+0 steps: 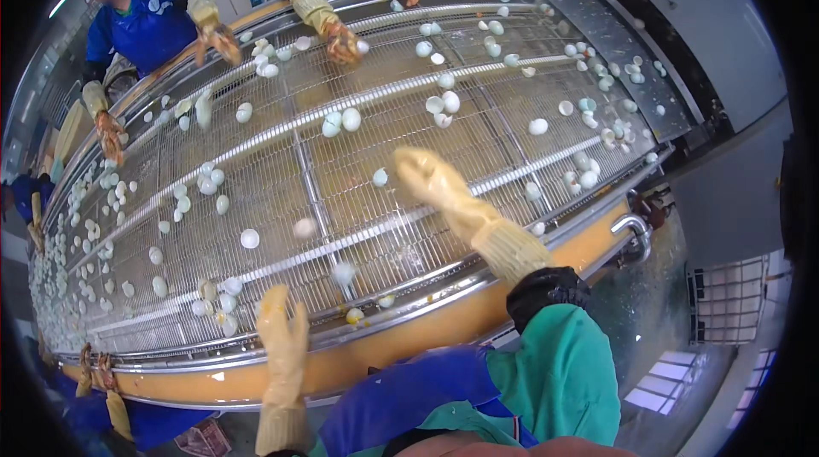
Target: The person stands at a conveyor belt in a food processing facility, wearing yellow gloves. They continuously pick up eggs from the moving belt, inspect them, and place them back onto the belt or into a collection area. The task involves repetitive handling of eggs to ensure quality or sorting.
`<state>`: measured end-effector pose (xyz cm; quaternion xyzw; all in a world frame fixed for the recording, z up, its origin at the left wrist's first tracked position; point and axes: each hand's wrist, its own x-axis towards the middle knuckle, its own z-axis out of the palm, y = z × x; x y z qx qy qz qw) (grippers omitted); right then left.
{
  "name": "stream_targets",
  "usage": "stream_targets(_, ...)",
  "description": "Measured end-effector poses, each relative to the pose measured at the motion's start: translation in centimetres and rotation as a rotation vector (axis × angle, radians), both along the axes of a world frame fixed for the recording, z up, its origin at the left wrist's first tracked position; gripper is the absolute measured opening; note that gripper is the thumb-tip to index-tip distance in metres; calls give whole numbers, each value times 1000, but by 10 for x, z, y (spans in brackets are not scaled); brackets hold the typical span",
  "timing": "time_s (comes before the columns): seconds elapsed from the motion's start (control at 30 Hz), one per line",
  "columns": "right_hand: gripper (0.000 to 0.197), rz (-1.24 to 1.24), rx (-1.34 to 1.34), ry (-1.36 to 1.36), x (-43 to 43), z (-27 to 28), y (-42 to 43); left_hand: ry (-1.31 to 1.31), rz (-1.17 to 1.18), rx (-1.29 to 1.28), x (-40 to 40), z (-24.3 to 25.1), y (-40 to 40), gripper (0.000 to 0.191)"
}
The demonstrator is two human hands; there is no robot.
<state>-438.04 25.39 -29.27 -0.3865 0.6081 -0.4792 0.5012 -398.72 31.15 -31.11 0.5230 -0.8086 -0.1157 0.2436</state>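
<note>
My left hand (279,322), in a cream rubber glove, is over the near rim with its fingers apart and nothing seen in them. Just left of it lies a cluster of pale eggshells (228,303). My right hand (422,174), gloved alike, reaches over the wire mesh conveyor (377,226). Its fingers look curled, and their inner side is hidden, so I cannot tell whether anything is inside. A pale blue eggshell (381,176) is close to the left of those fingers. Below, a yolk-stained shell (354,315) rests by the near metal edge.
Across the conveyor, a co-worker's gloved hand (342,44) is at a white egg or shell (363,47). Another person's hand (217,41) hovers further left. Many shells (70,252) crowd the far left. A metal chute (630,54) adjoins the right end; a bent pipe (633,226) juts out nearby.
</note>
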Motion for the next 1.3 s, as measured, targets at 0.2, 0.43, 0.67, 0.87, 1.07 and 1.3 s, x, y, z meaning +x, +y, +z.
stream_targets(0.2,49,-58,-280,747,-67,-125,-137,-62,34,40,-60,-11,17,37)
stream_targets(0.43,56,289,-247,1015,13,-104,-223,4,-8,-1,-81,-23,18,38)
stream_targets(0.67,27,336,-212,1217,17,-161,-239,-48,51,34,-103,-38,28,45)
stream_targets(0.87,21,333,7,217,-8,-141,-180,-53,68,-15,-127,-42,33,44)
stream_targets(1.07,74,732,-235,625,-64,-46,-106,-84,25,-81,-154,-45,39,41)
stream_targets(1.3,51,69,-23,1015,-219,-105,-163,-77,10,87,-198,-43,40,35)
